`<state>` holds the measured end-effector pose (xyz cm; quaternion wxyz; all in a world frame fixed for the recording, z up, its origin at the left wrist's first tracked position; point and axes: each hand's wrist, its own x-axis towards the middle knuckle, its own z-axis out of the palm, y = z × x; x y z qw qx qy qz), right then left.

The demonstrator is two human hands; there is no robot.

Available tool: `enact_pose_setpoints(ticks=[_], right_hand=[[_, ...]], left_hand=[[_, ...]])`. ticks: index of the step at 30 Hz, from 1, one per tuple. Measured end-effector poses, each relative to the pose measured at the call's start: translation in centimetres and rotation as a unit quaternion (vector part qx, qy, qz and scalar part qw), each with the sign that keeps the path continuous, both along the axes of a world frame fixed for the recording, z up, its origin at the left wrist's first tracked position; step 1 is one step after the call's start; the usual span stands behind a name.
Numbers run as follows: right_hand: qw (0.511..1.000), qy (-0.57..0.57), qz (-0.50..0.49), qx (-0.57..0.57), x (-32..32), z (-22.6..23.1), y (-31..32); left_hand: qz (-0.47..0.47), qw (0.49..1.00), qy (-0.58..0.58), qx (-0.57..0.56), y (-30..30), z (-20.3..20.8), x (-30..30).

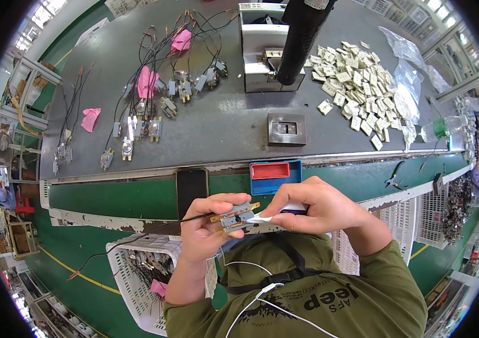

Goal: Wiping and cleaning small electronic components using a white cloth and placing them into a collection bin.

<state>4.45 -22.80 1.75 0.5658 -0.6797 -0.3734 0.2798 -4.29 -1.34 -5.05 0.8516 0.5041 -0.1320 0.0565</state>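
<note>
In front of my body, my left hand [199, 239] is closed round a small grey switch [243, 216] with brass terminals, and a black wire [155, 228] trails from it to the left. My right hand [326, 207] pinches a slim white pointed object [260, 219] whose tip meets the switch's side. A white and dark blue part shows between those fingers; its kind is unclear. Similar switches with black wires [127, 147] lie on the grey table at the left, with pink scraps [147, 82] among them.
A press-like machine with a black column [301, 39] stands at the back. Right of it are a heap of pale rectangular parts [357, 84] and a plastic bottle [441, 129]. A metal block [287, 129], blue tray [293, 185], phone [192, 191] and pliers [396, 177] lie nearer. White crates [132, 301] flank me.
</note>
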Motion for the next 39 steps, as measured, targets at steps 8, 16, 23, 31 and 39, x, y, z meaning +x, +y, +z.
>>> enact_pose_setpoints(ticks=[8, 16, 23, 31, 39], right_hand=[[0.999, 0.030, -0.007, -0.018, 0.1, 0.4, 0.0], [1.000, 0.021, -0.010, -0.018, 0.2, 0.4, 0.0], [1.000, -0.003, -0.005, -0.002, 0.1, 0.5, -0.1], [0.999, -0.033, -0.039, 0.017, -0.4, 0.1, 0.7], [0.981, 0.055, -0.186, -0.029, -0.7, -2.0, -2.3]], left_hand=[[0.008, 1.000, -0.014, 0.013, 0.0, 0.0, 0.1], [0.010, 1.000, -0.014, 0.019, 0.0, 0.1, 0.3], [0.004, 1.000, -0.013, 0.010, -0.1, 0.1, 0.3], [0.011, 1.000, 0.010, 0.024, -0.2, 0.5, -0.1], [0.274, 0.959, 0.015, 0.074, 8.5, -0.1, -4.2]])
